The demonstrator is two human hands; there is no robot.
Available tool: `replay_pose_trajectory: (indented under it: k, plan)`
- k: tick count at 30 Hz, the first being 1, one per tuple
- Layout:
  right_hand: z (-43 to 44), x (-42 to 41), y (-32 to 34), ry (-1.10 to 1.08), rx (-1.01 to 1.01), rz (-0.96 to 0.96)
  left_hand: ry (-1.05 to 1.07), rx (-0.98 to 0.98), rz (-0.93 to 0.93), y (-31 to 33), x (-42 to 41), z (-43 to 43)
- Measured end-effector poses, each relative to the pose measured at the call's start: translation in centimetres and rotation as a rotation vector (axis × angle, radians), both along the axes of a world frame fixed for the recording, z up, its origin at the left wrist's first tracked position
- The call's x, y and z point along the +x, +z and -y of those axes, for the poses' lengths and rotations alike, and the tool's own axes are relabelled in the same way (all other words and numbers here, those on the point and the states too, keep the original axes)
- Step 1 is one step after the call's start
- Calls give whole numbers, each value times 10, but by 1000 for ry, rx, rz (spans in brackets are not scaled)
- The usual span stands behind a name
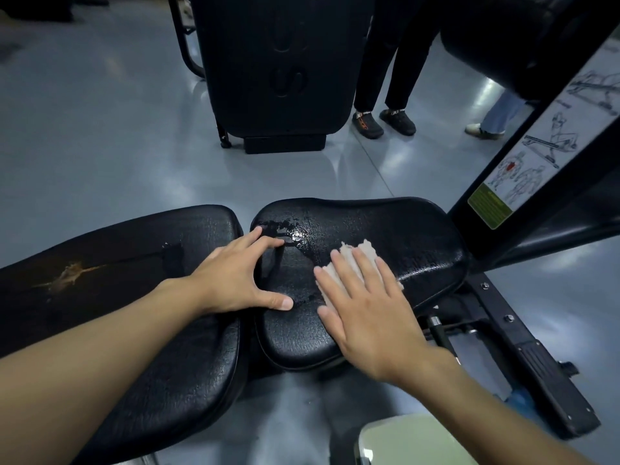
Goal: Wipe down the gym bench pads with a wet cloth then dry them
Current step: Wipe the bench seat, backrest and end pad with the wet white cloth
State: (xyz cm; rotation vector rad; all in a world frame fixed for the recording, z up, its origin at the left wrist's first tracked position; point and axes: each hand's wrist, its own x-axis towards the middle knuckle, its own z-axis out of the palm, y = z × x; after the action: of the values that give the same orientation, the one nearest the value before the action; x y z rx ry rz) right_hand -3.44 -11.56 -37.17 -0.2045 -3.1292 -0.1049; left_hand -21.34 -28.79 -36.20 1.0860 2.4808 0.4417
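Observation:
Two black bench pads lie side by side. The seat pad [412, 236] on the right shines with a wet patch near its far left corner. My right hand [365, 303] lies flat with straight fingers on a pale beige cloth [355, 251], pressing it onto the seat pad. The cloth shows beyond and between my fingers. My left hand [235, 280] rests spread on the seat pad's left edge, fingertips and thumb touching the surface, across the gap between the pads. The long back pad [117, 297] on the left has a torn, brownish scuff and a dark tape patch.
A black upright padded machine [278, 68] stands ahead on the grey floor. Two people's legs and shoes [385, 119] are behind the bench. A black frame post with an exercise chart [536, 146] rises at right. The bench's metal base [523, 357] extends at lower right; a pale green object [412, 441] sits at the bottom.

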Motion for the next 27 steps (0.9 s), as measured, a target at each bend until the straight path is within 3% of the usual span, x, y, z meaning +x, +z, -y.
replay_pose_trajectory:
  k: [5,10,27]
  plan:
    - [3,11,4,-6,-2,-43,45,13,-68,-10,8,9]
    - [4,0,-1,-32,-16,-50,-23,0,-15,-11,0,17]
    - [-23,-190,13,-157,-78,252,-46,-7,-17,-13,-5,15]
